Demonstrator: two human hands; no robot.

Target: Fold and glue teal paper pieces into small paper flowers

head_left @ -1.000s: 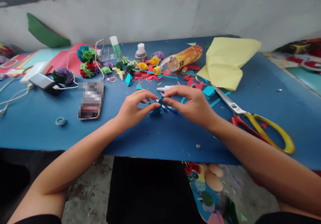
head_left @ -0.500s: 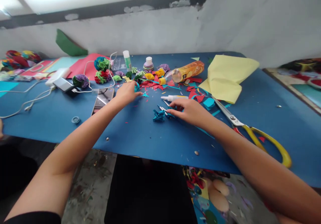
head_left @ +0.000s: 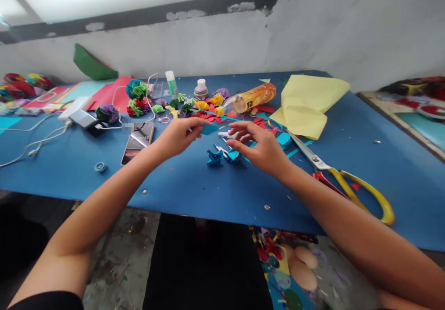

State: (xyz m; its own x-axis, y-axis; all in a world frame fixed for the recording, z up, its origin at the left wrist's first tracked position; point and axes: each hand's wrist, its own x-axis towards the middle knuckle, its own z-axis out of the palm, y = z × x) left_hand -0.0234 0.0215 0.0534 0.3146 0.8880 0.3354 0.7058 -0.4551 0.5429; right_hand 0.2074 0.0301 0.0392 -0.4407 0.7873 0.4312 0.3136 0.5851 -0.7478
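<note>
My left hand (head_left: 178,136) pinches a small teal paper piece (head_left: 209,129) above the blue table (head_left: 194,185). My right hand (head_left: 263,148) hovers just right of it, fingers spread and empty. Between and below both hands lie two folded teal paper bits (head_left: 215,157) and a small white glue pen (head_left: 227,135). Red and teal paper scraps (head_left: 208,115) are scattered behind them.
Yellow-handled scissors (head_left: 347,180) lie to the right, beside a yellow paper sheet (head_left: 309,101). A phone (head_left: 136,137), a charger and cables sit left. Paper pom-poms (head_left: 137,98), a glue stick (head_left: 171,84) and an orange bottle (head_left: 248,98) stand behind.
My left hand reached out to the scrap pile, picked up a teal paper piece and brought it back toward my right hand, which lifted off the folded teal bits.
</note>
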